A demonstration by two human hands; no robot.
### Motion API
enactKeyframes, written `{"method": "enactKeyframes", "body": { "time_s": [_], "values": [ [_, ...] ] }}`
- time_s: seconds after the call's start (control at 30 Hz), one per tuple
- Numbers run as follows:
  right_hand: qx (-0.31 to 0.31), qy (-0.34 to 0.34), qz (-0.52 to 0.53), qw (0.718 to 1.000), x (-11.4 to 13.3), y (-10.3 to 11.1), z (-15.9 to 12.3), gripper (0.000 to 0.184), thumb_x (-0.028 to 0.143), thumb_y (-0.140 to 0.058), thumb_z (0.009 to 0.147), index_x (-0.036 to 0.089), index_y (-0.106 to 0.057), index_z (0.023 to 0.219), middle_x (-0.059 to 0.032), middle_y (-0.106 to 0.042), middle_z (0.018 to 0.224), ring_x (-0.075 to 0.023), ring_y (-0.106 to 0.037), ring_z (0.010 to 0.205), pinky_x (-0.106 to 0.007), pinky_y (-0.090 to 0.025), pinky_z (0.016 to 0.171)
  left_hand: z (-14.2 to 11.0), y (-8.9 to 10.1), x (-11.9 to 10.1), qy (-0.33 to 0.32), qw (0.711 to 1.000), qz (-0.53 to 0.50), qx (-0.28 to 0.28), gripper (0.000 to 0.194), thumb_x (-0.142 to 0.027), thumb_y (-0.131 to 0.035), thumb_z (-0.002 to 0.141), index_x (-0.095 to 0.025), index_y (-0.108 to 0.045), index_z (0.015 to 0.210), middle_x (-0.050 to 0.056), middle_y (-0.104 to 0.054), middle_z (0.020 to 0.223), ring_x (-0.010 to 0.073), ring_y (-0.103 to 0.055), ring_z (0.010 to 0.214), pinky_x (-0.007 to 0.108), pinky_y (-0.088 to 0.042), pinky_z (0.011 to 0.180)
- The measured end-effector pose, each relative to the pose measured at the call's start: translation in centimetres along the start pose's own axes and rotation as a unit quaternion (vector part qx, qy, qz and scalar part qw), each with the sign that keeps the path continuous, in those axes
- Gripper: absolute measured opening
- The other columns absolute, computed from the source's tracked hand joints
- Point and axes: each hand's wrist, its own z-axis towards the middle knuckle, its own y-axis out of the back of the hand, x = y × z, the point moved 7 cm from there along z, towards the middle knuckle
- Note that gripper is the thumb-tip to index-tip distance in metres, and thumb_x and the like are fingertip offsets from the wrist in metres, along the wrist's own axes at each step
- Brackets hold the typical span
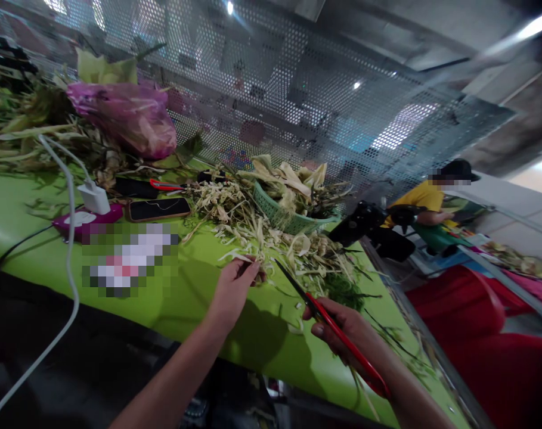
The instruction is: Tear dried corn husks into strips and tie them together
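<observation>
My left hand (235,289) pinches a small bunch of pale dried plant strips (260,245) between thumb and fingers, just above the green tabletop (194,295). My right hand (344,333) is wrapped round a pair of scissors (337,330) with red handles and dark blades. The blades point up and left, their tip a short way right of the bunch and apart from it. Behind both hands lies a loose heap of pale dried plant pieces (221,202). A green plastic basket (275,214) full of dried husks stands in that heap.
At left are a pink plastic bag (127,116) of husks, a phone (160,208), a second red-handled pair of scissors (166,185), and a purple power strip (69,223) with a white cable (74,268). A perforated metal screen (271,83) rises behind. One person (418,199) sits at right, beyond red chairs (458,298).
</observation>
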Motion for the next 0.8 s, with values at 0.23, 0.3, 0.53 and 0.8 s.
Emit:
{"method": "enactKeyframes", "body": {
  "time_s": [0.23, 0.3, 0.53, 0.8],
  "values": [
    [-0.004, 0.097, -0.12, 0.988, 0.9, 1.8, -0.2, 0.041, 0.054, -0.06, 0.074, 0.022, -0.06, 0.1, 0.0022, -0.052, 0.063, -0.0124, -0.045, 0.054, -0.022, -0.035, 0.05, -0.3, 0.2, -0.8, 0.02, 0.998, 0.05, -0.021, 0.027, -0.038, -0.061, 0.073, -0.017, -0.067, 0.089, -0.001, -0.054, 0.066, 0.0116, -0.048, 0.063, 0.023, -0.041, 0.062],
    [0.002, 0.101, -0.145, 0.984, 1.0, 1.8, -0.4, 0.042, 0.051, -0.06, 0.075, 0.022, -0.057, 0.105, 0.0018, -0.054, 0.065, -0.0138, -0.047, 0.056, -0.023, -0.035, 0.052, -0.3, 0.2, -0.8, 0.024, 0.998, 0.052, -0.018, 0.028, -0.04, -0.062, 0.072, -0.017, -0.067, 0.087, 0.0, -0.055, 0.068, 0.0121, -0.049, 0.064, 0.023, -0.041, 0.063],
    [-0.021, 0.109, -0.21, 0.971, 1.6, 1.0, -0.5, 0.039, 0.05, -0.056, 0.079, 0.023, -0.051, 0.107, -0.0018, -0.062, 0.081, -0.0189, -0.055, 0.067, -0.026, -0.041, 0.062, 0.2, 0.0, -0.1, -0.024, 0.995, 0.098, -0.005, 0.021, -0.037, -0.06, 0.074, -0.017, -0.061, 0.077, -0.003, -0.05, 0.062, 0.0104, -0.044, 0.058, 0.022, -0.035, 0.057],
    [-0.081, 0.089, -0.258, 0.959, 2.0, -0.4, 0.4, 0.038, 0.052, -0.059, 0.077, 0.024, -0.053, 0.102, 0.0002, -0.063, 0.073, -0.0191, -0.056, 0.062, -0.026, -0.038, 0.058, -0.3, -0.1, -0.4, -0.07, 0.978, 0.197, -0.014, 0.015, -0.033, -0.056, 0.077, -0.018, -0.058, 0.077, -0.002, -0.051, 0.063, 0.0101, -0.042, 0.055, 0.022, -0.031, 0.052]
  ]
}}
